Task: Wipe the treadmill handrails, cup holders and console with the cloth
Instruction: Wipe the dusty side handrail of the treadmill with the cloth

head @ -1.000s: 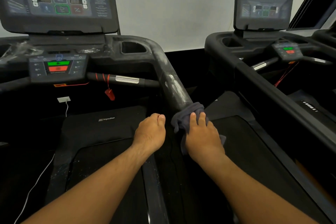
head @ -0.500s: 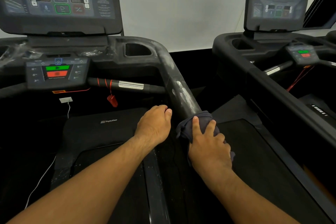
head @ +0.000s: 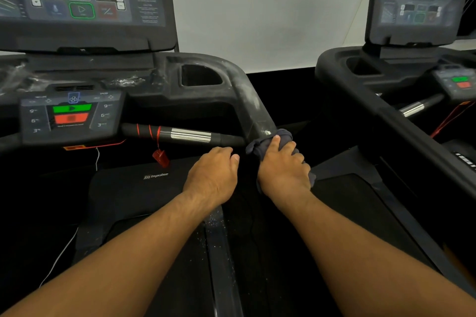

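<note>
The treadmill's right handrail [head: 251, 105] is black and streaked with white dust. A dark grey cloth [head: 280, 136] is wrapped around the rail's lower part, and my right hand [head: 283, 167] grips it there. My left hand [head: 215, 175] hangs just left of the rail with curled fingers and holds nothing. The right cup holder [head: 199, 77] is a dusty recess at the rail's top. The console [head: 82, 2] stands at the upper left, with a smaller button panel [head: 70, 114] below it.
A chrome pulse-grip bar [head: 190, 135] crosses in front, with a red safety clip [head: 161, 157] hanging from it. A second treadmill [head: 386, 100] stands close on the right. A white cable [head: 61, 255] trails at the lower left.
My right hand has slid the cloth up the handrail toward the console. My left hand moved forward alongside it, and my head came closer.
</note>
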A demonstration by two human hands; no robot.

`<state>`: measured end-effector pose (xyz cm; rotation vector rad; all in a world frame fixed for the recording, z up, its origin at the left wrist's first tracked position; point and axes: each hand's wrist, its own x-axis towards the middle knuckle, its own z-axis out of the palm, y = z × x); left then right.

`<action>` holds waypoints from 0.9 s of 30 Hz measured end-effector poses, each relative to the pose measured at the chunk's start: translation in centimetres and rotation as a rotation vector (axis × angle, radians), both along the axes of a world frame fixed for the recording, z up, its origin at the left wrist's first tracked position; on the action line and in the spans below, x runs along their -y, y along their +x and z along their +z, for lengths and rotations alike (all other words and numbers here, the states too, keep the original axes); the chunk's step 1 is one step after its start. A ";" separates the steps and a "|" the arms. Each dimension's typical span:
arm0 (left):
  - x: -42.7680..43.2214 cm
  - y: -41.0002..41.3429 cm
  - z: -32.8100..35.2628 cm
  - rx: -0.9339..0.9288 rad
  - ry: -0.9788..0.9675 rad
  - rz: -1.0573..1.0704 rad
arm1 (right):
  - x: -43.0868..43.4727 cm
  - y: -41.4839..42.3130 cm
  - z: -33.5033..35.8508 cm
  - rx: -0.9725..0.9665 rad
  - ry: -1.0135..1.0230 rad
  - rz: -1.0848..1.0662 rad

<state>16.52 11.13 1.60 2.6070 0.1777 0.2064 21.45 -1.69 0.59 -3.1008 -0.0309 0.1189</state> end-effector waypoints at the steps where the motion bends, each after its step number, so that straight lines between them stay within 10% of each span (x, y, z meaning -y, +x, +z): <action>1: -0.3 0.4 0.1 0.005 0.013 -0.001 | -0.5 1.0 0.0 0.000 0.012 -0.006; 16: -3.0 4.0 0.7 -0.039 0.193 -0.083 | 3.2 -1.2 1.0 -0.082 0.006 0.305; 27: -4.9 6.9 0.9 -0.096 0.283 -0.061 | -2.9 6.3 -0.4 0.049 0.076 -0.089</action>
